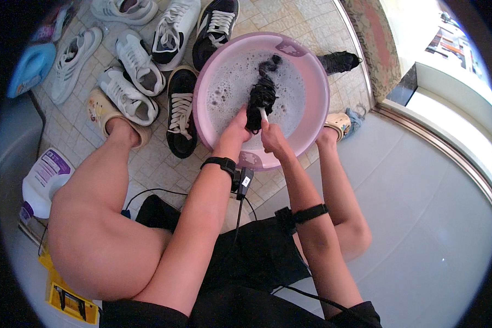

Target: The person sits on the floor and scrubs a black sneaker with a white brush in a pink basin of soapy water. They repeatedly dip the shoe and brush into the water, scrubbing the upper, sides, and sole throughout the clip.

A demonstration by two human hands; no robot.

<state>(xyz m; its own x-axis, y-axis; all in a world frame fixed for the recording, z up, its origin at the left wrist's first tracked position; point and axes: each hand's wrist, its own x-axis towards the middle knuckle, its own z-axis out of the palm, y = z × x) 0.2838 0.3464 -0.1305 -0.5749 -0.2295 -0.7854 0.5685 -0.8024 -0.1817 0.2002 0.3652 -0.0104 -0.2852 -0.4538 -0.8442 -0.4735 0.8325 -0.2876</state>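
Note:
Between my legs on the floor stands a pink plastic basin (322,94) with foamy water. Over its near half, my left hand (240,124) holds a wet black shoe (262,92) from the left side. My right hand (273,137) is closed around a white handle (264,115), probably a brush's, whose far end meets the shoe; the bristles are hidden. Black laces (269,67) trail from the shoe into the suds. Just beyond the basin's right rim lies another black shoe (339,62).
Several white sneakers (128,96) and black sneakers with pale laces (181,112) lie left of the basin. A blue bottle (32,69) and a white-purple jug (47,180) stand at the far left. A black cable (240,217) hangs near my left forearm. A door track (430,133) runs along the right.

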